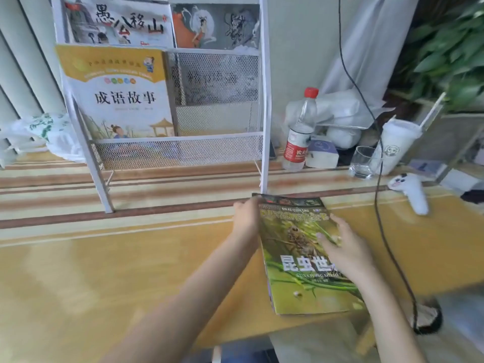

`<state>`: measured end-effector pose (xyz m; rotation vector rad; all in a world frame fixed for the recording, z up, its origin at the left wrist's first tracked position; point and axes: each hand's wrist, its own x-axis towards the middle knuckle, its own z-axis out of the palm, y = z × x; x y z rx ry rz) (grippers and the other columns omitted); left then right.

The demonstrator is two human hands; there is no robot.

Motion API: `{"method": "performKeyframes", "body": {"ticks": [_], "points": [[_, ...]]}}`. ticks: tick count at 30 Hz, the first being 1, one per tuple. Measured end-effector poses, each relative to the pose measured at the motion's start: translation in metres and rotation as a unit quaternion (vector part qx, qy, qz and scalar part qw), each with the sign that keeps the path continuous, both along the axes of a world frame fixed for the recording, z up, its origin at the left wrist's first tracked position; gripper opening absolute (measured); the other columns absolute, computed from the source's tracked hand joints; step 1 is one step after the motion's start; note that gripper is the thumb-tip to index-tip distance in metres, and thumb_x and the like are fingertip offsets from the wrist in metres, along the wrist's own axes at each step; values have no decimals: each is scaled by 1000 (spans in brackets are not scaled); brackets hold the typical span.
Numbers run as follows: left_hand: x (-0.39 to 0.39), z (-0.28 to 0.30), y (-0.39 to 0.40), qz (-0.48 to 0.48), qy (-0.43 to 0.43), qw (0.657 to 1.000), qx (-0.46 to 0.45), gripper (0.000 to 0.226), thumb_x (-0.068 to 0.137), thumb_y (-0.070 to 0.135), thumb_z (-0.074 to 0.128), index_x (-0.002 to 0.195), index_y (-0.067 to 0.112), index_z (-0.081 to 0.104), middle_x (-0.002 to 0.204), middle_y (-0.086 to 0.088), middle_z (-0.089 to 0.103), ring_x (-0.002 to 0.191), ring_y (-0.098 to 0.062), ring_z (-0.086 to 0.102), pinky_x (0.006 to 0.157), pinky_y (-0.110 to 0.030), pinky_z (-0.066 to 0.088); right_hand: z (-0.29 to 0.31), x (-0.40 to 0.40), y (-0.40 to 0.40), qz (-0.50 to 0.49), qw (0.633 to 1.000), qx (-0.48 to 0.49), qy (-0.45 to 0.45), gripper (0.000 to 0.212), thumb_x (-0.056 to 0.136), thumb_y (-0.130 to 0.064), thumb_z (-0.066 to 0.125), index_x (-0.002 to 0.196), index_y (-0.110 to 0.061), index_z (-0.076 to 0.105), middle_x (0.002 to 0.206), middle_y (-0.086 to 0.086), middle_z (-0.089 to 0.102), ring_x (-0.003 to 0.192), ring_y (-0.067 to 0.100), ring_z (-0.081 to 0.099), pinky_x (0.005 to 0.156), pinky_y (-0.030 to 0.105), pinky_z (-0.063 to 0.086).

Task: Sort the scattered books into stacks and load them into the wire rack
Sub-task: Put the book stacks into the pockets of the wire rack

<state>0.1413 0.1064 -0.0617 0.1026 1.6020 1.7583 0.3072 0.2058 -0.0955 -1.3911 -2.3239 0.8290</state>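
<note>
A green insect book lies on top of a small stack at the table's right side. My left hand grips the stack's upper left corner. My right hand rests flat on the cover, fingers spread. The white wire rack stands at the back of the table. A yellow-and-white storybook stands in the left of its lower shelf; the right half of that shelf is bare mesh. Two picture books stand in the upper shelf.
Right of the rack stand a water bottle, a glass, a lidded cup with straw and white bags. A dark cable hangs down over the table's right. A plastic bag lies left of the rack.
</note>
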Motion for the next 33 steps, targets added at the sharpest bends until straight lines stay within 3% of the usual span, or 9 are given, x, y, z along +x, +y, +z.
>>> {"method": "performKeyframes", "body": {"ticks": [4, 7, 13, 16, 21, 23, 27, 30, 33], "points": [[-17, 10, 2, -73, -37, 996, -30, 15, 84, 25, 60, 78, 12, 57, 62, -4, 59, 43, -17, 56, 43, -17, 43, -7, -2, -3, 3, 999, 22, 43, 62, 91, -40, 56, 145, -31, 27, 137, 6, 51, 120, 29, 52, 93, 40, 44], [-14, 7, 7, -170, -5, 984, -51, 28, 83, 33, 68, 96, 9, 62, 86, -12, 71, 71, -25, 69, 70, -37, 60, -8, -1, -2, 0, 998, 17, 67, 59, 91, -38, 56, 143, -30, 29, 134, 7, 53, 116, 27, 54, 84, 32, 42], [14, -12, 16, -72, 97, 992, -34, 32, 79, 21, 76, 103, 11, 57, 92, -14, 72, 75, -28, 70, 75, -42, 59, -5, 4, 0, -8, 987, -47, 152, 63, 87, -33, 64, 140, -30, 30, 141, 4, 46, 121, 22, 48, 77, 17, 42], [16, 6, 12, -46, 175, 983, 30, 27, 81, 17, 75, 103, 8, 62, 98, -15, 72, 87, -30, 70, 84, -48, 55, 13, 8, 10, -27, 959, -143, 245, 74, 80, -49, 66, 141, -31, 29, 139, -12, 44, 120, 15, 47, 94, 35, 39], [14, 70, -4, -76, 370, 892, 249, 16, 85, 3, 67, 95, 11, 60, 82, 8, 72, 75, -6, 66, 72, -23, 55, 64, -3, 19, 55, 879, -61, 470, 14, 91, -32, 60, 104, -32, 61, 102, -23, 68, 99, -4, 61, 82, 16, 46], [6, 91, -13, -90, 432, 855, 271, 22, 82, 4, 68, 92, 21, 58, 78, 15, 71, 73, 0, 64, 70, -18, 52, 78, -10, 13, 103, 839, -47, 532, 16, 90, -28, 59, 106, -28, 60, 107, -21, 68, 104, -3, 60, 86, 13, 44], [-18, 99, -34, -62, 421, 870, 250, 29, 69, 30, 77, 91, 25, 59, 81, 17, 71, 79, -1, 64, 78, -25, 52, 79, -20, 2, 164, 825, -92, 533, 38, 80, -41, 71, 112, -29, 53, 103, -18, 68, 100, 0, 60, 81, 16, 47], [-31, 99, -39, -4, 371, 894, 253, 34, 64, 44, 71, 89, 24, 60, 77, 15, 68, 81, -6, 62, 88, -38, 48, 86, -35, -4, 167, 841, -103, 505, 32, 81, -39, 67, 108, -28, 55, 89, -21, 70, 85, -8, 62, 66, 7, 45], [-30, 98, -38, 11, 385, 886, 258, 25, 68, 42, 70, 83, 24, 61, 73, 16, 65, 75, -2, 59, 79, -26, 48, 94, -52, -9, 139, 834, -106, 523, 18, 77, -36, 72, 87, -24, 62, 76, -26, 68, 77, -13, 61, 67, 2, 42]]}}
